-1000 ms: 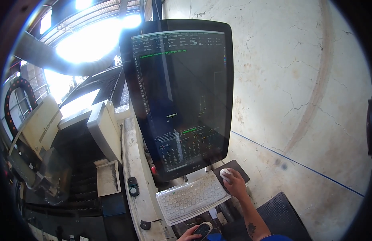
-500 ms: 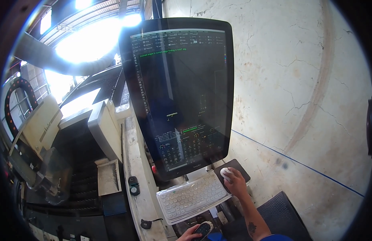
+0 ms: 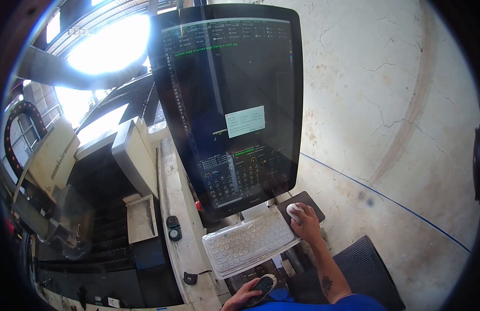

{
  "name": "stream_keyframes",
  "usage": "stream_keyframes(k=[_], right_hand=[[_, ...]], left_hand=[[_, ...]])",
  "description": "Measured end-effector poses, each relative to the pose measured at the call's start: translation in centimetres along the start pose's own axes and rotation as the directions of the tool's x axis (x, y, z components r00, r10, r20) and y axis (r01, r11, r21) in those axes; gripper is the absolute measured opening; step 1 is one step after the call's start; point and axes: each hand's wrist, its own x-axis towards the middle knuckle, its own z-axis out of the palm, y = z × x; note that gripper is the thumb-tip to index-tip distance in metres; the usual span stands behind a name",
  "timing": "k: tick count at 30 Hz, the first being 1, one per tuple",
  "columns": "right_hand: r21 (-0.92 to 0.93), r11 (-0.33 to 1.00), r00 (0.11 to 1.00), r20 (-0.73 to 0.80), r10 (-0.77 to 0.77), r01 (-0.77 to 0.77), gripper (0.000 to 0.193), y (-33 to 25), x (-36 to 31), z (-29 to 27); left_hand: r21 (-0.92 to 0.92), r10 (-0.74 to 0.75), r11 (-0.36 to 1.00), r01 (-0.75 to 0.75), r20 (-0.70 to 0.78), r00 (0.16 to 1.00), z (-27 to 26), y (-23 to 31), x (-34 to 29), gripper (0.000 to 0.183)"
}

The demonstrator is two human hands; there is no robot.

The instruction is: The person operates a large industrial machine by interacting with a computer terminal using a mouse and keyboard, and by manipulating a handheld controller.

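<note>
Mouse sits on a dark pad at the keyboard's right end, under the right hand. Its fingers drape over the shell with the palm low behind, a grip that suits steering and clicking without lifting. The pad lies just beyond the keyboard's end, probably so that the arm can come straight up from the lower edge without crossing the keys.

The left hand has its fingers wrapped around a dark remote, keypad facing up, below the keyboard. Held that way, its buttons can be read at a glance; whether the thumb presses one, I cannot tell.

Between the hands and the monitor lies the white keyboard, tilted, under what looks like clear plastic, likely there to keep shop dirt off. The monitor stands upright behind it, facing the person, with a pale window open on its dark screen.

On the narrow surface left of the keyboard rest a tape measure and a dark gadget, well apart from each other, apparently kept within the left hand's reach but off the keys.
</note>
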Motion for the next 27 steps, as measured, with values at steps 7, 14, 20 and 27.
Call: stream_keyframes(k=[7,14,20,27], right_hand=[[-0.003,1.000,1.000,-0.005,0.012,-0.012,0.036,0.4,-0.1,0.2],[0.000,1.000,1.000,-0.006,0.007,-0.007,0.035,0.5,0.1,0.3],[-0.014,0.999,0.999,0.005,0.034,-0.034,0.036,0.4,0.0,0.3],[-0.014,0.999,0.999,0.011,0.050,-0.050,0.036,0.3,-0.1,0.2]], left_hand=[[0.024,0.030,0.999,-0.029,-0.004,1.000,-0.1,-0.1,0.2,0.056],[0.030,0.020,0.999,-0.020,-0.006,1.000,0.3,0.6,0.2,0.057],[0.050,0.010,0.999,-0.008,-0.038,0.999,0.6,1.0,0.0,0.057],[0.006,-0.008,1.000,0.008,0.006,1.000,0.2,0.6,0.1,0.058]])
